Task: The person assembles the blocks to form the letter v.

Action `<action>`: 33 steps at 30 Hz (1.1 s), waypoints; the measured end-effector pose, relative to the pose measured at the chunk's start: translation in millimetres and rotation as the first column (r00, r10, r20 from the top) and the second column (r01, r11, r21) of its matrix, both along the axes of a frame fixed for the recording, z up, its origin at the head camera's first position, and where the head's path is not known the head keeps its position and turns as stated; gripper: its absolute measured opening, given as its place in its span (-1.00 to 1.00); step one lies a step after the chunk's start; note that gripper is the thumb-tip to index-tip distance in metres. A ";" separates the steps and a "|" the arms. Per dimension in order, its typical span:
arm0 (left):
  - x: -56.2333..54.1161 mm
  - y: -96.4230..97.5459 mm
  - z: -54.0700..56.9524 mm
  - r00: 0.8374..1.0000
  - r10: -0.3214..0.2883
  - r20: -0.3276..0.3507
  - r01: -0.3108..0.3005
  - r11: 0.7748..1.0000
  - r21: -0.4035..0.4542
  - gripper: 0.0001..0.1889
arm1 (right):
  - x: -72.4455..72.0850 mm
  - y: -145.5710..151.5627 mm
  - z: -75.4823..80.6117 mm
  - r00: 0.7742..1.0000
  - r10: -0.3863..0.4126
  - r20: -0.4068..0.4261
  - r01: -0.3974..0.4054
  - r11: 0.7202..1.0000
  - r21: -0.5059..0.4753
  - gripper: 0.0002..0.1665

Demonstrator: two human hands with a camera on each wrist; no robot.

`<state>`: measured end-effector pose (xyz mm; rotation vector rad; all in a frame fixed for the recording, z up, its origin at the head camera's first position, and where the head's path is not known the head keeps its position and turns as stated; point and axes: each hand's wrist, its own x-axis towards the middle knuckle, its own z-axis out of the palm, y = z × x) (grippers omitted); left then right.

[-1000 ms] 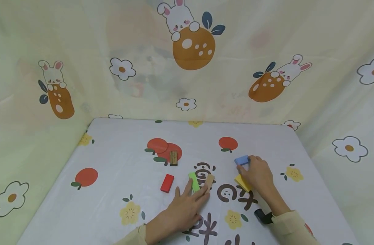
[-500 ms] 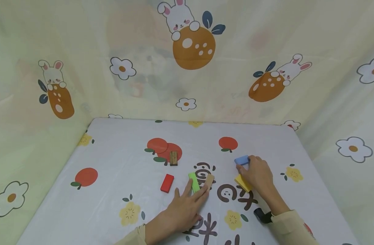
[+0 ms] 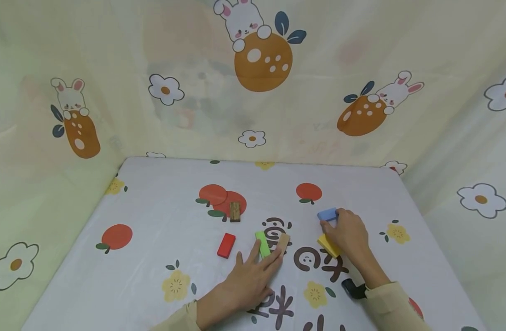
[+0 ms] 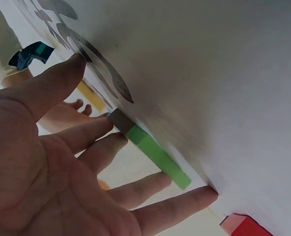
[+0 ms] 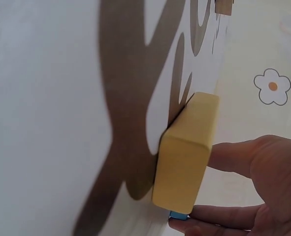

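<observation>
My left hand [image 3: 249,282] lies on the table with its fingers spread. Its fingertips touch the near ends of a green block [image 3: 262,243] and a light wooden block [image 3: 283,243]. In the left wrist view the green block [image 4: 157,157] runs along those fingertips. At the right, my right hand [image 3: 349,236] holds a blue block [image 3: 327,214] between thumb and fingers. A yellow block [image 3: 328,246] lies just under that hand. In the right wrist view the yellow block [image 5: 184,152] stands in front and hides most of the blue one.
A red block [image 3: 226,245] lies left of the left hand, and a dark brown wooden block [image 3: 234,212] sits farther back. The white tablecloth [image 3: 153,262] carries printed fruit, flowers and lettering. Patterned curtain walls rise at the back and both sides.
Both hands and all the blocks keep their places. Only the head view has shifted very slightly, the scene sitting a few pixels higher.
</observation>
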<state>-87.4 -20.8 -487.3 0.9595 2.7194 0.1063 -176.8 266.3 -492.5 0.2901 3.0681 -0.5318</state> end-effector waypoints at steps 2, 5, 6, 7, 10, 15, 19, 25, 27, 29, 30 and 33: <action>-0.6 0.1 0.6 1.000 0.003 0.012 -0.003 1.000 0.004 -0.11 | -0.4 0.3 0.0 1.000 -0.002 0.000 0.002 1.000 0.001 -0.17; -0.9 0.3 0.9 1.000 0.005 0.019 -0.005 1.000 0.002 -0.11 | -0.6 0.2 -0.1 1.000 -0.009 0.000 0.009 1.000 0.005 -0.18; -0.9 0.3 1.1 1.000 0.005 0.018 -0.005 1.000 0.000 -0.10 | -0.8 0.4 -0.4 1.000 -0.013 0.001 0.013 1.000 0.005 -0.18; -0.9 0.3 1.1 1.000 0.005 0.017 -0.005 1.000 -0.002 -0.10 | -1.0 0.4 -0.5 1.000 -0.016 0.001 0.016 1.000 0.004 -0.18; -0.8 0.4 0.9 1.000 0.003 0.015 -0.003 1.000 -0.004 -0.11 | -1.1 -0.3 0.0 1.000 -0.022 -0.002 0.022 1.000 0.008 -0.17; 0.3 0.2 0.8 1.000 0.006 0.022 -0.006 1.000 0.007 -0.11 | -1.1 -2.0 1.6 1.000 -0.012 -0.020 0.012 1.000 0.010 -0.17; 0.5 0.3 1.1 1.000 0.009 0.014 -0.009 1.000 -0.001 -0.12 | 0.0 -4.7 3.6 0.999 -0.012 -0.050 0.011 0.999 -0.033 -0.16; 0.5 0.8 2.4 1.000 0.007 0.002 -0.006 1.000 -0.024 -0.12 | 0.9 -8.0 4.7 0.997 -0.018 -0.070 0.006 0.986 -0.167 -0.20; 0.4 1.1 2.7 1.000 0.006 0.001 -0.006 1.000 -0.029 -0.12 | 0.8 -8.0 4.4 0.997 -0.014 -0.070 0.000 0.981 -0.196 -0.21; 0.5 1.3 3.1 1.000 0.007 0.007 -0.007 1.000 -0.030 -0.12 | 0.6 -7.6 4.0 0.998 -0.010 -0.064 -0.004 0.977 -0.214 -0.22; 0.5 1.4 3.1 1.000 0.009 0.011 -0.009 1.000 -0.028 -0.12 | 0.8 -7.7 4.2 0.998 -0.007 -0.064 -0.007 0.976 -0.219 -0.22; 0.6 1.5 2.6 1.000 0.011 0.014 -0.011 1.000 -0.025 -0.12 | 1.1 -8.0 4.8 0.998 0.000 -0.056 -0.013 0.973 -0.231 -0.22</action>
